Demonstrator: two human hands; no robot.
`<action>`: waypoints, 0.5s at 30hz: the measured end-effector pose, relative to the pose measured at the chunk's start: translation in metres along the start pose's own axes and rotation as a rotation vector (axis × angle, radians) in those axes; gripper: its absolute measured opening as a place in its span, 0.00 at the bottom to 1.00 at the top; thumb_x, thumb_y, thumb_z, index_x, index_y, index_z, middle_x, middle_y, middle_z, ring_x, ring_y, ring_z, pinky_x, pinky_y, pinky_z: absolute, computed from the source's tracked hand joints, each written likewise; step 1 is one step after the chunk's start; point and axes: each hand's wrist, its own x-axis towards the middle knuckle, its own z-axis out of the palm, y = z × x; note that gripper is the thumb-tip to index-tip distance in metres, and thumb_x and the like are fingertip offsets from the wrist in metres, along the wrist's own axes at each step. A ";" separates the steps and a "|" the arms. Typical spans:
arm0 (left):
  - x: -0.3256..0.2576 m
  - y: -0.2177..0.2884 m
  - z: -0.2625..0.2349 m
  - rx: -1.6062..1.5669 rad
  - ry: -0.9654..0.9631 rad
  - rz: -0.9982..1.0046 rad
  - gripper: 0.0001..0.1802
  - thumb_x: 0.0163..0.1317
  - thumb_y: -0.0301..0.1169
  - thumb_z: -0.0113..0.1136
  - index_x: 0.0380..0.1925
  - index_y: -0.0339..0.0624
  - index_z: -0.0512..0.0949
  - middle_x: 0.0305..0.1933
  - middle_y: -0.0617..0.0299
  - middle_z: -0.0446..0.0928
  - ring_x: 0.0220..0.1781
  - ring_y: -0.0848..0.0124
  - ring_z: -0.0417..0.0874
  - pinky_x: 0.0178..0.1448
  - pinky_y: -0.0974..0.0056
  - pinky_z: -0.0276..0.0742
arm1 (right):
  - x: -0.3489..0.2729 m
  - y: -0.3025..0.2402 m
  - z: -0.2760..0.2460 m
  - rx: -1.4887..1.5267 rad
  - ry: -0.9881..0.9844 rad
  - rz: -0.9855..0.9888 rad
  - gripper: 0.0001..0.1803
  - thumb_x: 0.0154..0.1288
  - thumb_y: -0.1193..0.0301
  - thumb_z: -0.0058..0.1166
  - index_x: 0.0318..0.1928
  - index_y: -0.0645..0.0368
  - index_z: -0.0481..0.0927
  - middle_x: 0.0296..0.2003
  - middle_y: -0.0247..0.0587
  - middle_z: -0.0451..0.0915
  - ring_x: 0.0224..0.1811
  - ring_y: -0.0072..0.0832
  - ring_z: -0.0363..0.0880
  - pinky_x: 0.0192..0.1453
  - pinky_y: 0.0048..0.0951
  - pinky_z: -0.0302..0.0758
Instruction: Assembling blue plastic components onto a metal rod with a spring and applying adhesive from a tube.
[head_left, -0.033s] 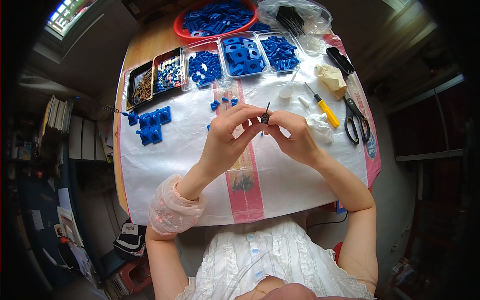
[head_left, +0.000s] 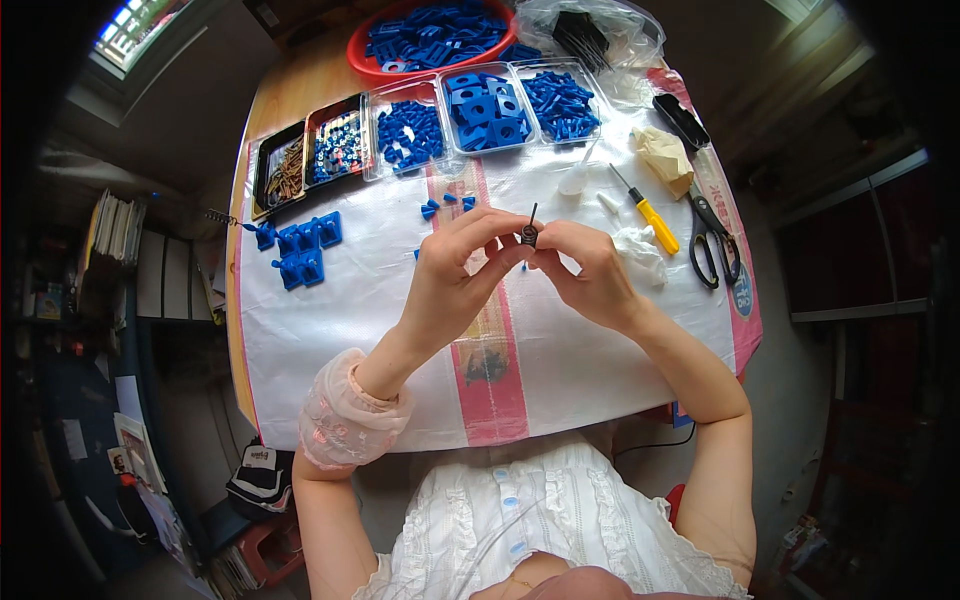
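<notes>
Over the middle of the table, a small black coil spring with a straight end pointing up is pinched between my two hands. My left hand grips it from the left, thumb and fingertips together. From the other side, my right hand closes its thumb and forefinger on the same spring. Fingertips hide its lower part. Just beyond my left hand lie a few small blue plastic pieces. Farther left sits a group of joined-looking blue square parts, with another black spring sticking out past the table's edge.
Along the back stand a tray of brass-coloured screws, a tray of small metal-and-blue pieces, and clear boxes of blue parts. Behind them is a red basin. At right lie a yellow-handled screwdriver, scissors and crumpled tissue.
</notes>
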 end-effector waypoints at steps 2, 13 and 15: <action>-0.001 -0.002 0.002 -0.010 0.006 -0.008 0.12 0.63 0.18 0.63 0.47 0.35 0.82 0.44 0.60 0.81 0.41 0.74 0.81 0.44 0.70 0.76 | 0.001 -0.001 -0.002 -0.003 -0.020 0.015 0.08 0.58 0.83 0.61 0.38 0.63 0.81 0.30 0.44 0.82 0.30 0.37 0.82 0.35 0.34 0.76; -0.003 -0.015 0.002 0.015 0.110 0.065 0.11 0.61 0.17 0.64 0.44 0.35 0.82 0.43 0.58 0.82 0.41 0.74 0.84 0.46 0.71 0.80 | 0.024 -0.038 -0.104 -0.364 -0.058 0.267 0.04 0.60 0.77 0.64 0.35 0.62 0.83 0.30 0.37 0.83 0.30 0.25 0.77 0.35 0.25 0.70; -0.003 -0.015 0.003 0.041 0.117 0.080 0.11 0.60 0.17 0.65 0.44 0.35 0.82 0.42 0.59 0.82 0.41 0.74 0.84 0.46 0.71 0.80 | 0.017 -0.033 -0.097 -0.363 -0.149 0.382 0.03 0.59 0.78 0.64 0.34 0.63 0.83 0.32 0.39 0.81 0.34 0.29 0.78 0.41 0.31 0.74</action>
